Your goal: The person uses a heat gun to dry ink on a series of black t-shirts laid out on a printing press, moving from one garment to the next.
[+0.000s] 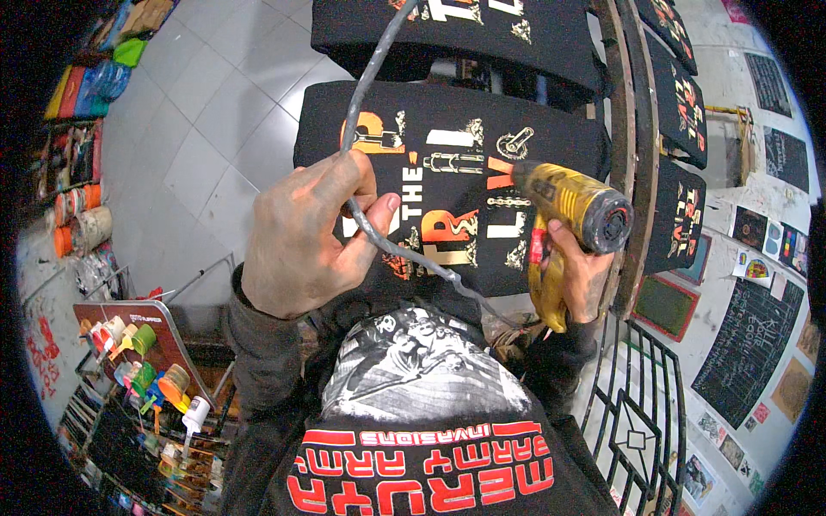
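In my right hand (575,277) is a yellow heat gun (572,206), gripped by its handle. Its nozzle points left over a black T-shirt (327,116) with an orange and white print, stretched on a flat board. My left hand (314,232) is raised nearer to me, thumb and fingers closed on a grey cable (368,82). One part of the cable runs up past the top of the view; the other drops toward the base of the heat gun's handle.
Another black printed T-shirt (551,43) lies just beyond. More printed shirts (680,206) hang past a metal rail (637,163) on the right. A black metal grille (637,413) stands lower right. Paint bottles (142,340) crowd a rack lower left. Grey floor tiles (206,112) show upper left.
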